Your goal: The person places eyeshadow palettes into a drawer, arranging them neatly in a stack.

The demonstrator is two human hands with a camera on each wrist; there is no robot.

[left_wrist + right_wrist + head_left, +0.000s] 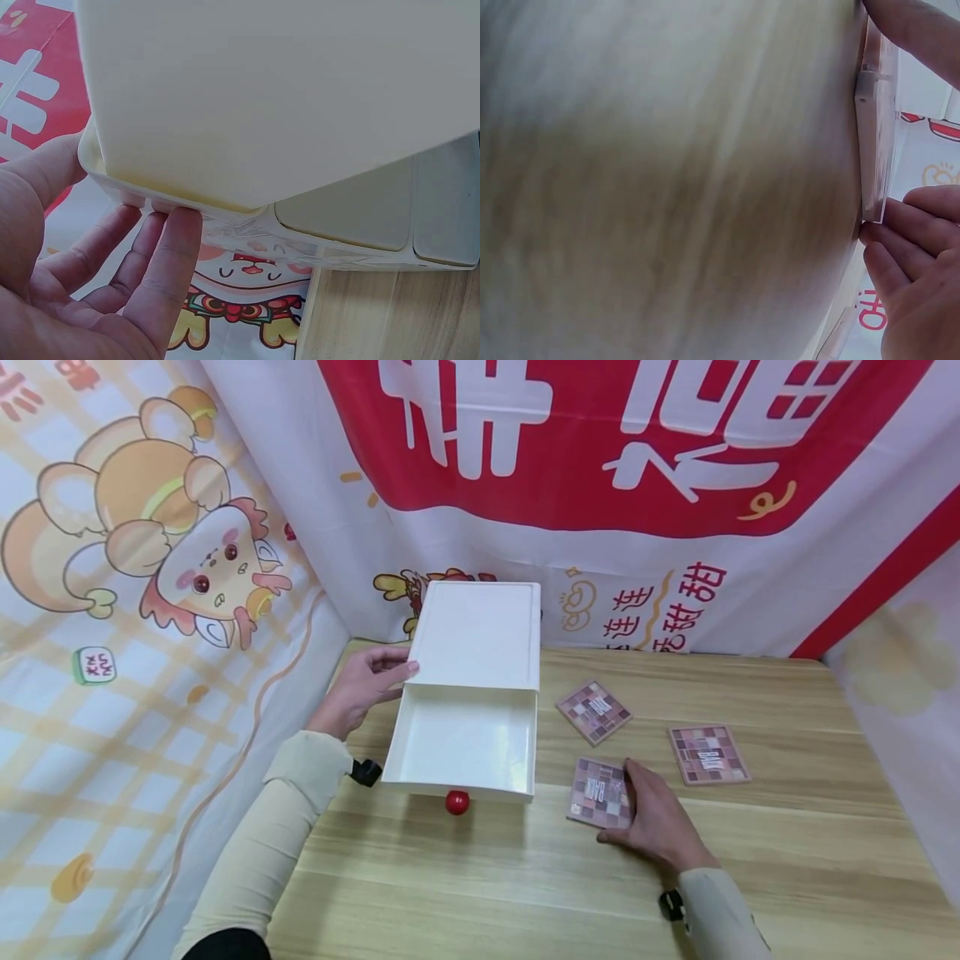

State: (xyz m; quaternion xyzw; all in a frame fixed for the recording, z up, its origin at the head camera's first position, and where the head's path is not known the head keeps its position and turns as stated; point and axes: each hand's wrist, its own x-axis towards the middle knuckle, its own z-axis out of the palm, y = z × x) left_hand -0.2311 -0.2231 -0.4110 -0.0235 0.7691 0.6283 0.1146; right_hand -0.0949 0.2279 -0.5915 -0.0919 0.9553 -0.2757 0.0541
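A white drawer box (480, 631) stands towards the back of the table with its drawer (461, 735) pulled out, a round red knob (457, 802) on the front. Nothing lies in the drawer. My left hand (363, 687) holds the box by its left side; in the left wrist view the fingers (161, 262) touch its edge. On the right, my right hand (660, 814) grips a square, pink-checked eyeshadow palette (598, 792) between thumb and fingers. In the right wrist view this palette (874, 135) appears edge-on, with fingers at both ends.
Two similar palettes lie on the wooden table (810, 810): one (594, 712) behind the gripped one, another (709, 755) to its right. Printed cloth (480, 539) hangs behind the table and along its left and right sides.
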